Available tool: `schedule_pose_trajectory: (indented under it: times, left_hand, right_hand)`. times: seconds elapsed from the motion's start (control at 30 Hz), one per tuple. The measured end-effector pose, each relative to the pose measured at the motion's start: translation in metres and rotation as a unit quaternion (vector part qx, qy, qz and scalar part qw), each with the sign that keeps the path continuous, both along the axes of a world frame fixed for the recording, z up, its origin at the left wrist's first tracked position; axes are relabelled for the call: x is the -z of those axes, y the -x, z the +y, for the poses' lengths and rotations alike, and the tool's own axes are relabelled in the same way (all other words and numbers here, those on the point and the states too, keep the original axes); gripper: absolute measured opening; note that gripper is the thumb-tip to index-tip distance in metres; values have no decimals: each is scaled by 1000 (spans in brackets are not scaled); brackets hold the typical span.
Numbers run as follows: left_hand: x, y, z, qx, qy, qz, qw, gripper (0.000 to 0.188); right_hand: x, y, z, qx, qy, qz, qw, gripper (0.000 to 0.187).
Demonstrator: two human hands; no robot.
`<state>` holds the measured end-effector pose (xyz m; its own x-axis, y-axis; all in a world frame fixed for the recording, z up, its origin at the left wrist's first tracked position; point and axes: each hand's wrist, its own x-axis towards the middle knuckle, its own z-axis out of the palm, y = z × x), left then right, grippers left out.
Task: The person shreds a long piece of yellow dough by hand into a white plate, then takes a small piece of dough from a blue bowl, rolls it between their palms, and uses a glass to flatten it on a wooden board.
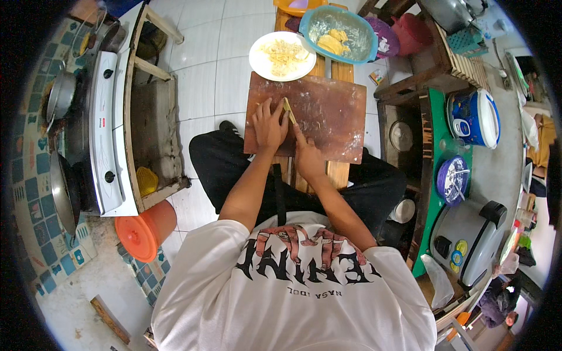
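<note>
A brown wooden board, dusted with white flour, lies in front of me across my lap. My left hand rests on its left part, fingers spread and stretched forward. Right beside those fingertips is a narrow yellowish strip of dough. My right hand is closed around what looks like a knife, its index finger stretched along the top toward the dough. The handle is hidden in my palm, and the thin blade is hard to separate from the dough.
Beyond the board stand a white plate of cut dough strips and a teal basin holding yellow dough. A gas stove and orange bucket are at left. Right, a green-topped shelf bears a rice cooker and purple bowl.
</note>
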<state>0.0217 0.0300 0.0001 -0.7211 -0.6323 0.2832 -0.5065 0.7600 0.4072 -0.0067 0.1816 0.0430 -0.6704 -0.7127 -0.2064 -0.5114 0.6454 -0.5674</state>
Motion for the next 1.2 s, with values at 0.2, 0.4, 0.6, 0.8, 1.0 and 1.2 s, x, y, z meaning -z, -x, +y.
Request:
schedule_pose_trajectory:
  times: [0.2,0.4,0.6,0.8,1.0,1.2]
  left_hand:
    - [3,0,1,-2,12,5,1000,40]
    - [6,2,2,-6,18,9,1000,40]
    - [5,1,0,-7,23,14,1000,40]
    - [7,0,0,-2,24,11,1000,40]
    - [10,3,-2,-3,32,6,999,40]
    - [13,0,-4,5,21,24,999,40]
  right_hand:
    - [3,-6,16,-8,-3,6,1000,62]
    - [0,-18,41,-9,-53,-19,998,68]
    - [-3,-22,58,-25,-50,-6,998,71]
    - [-17,-26,68,-23,-80,-22,996,67]
    - [-19,-35,85,-8,-43,-4,999,77]
    - [-33,-42,99,-3,-62,-4,998,73]
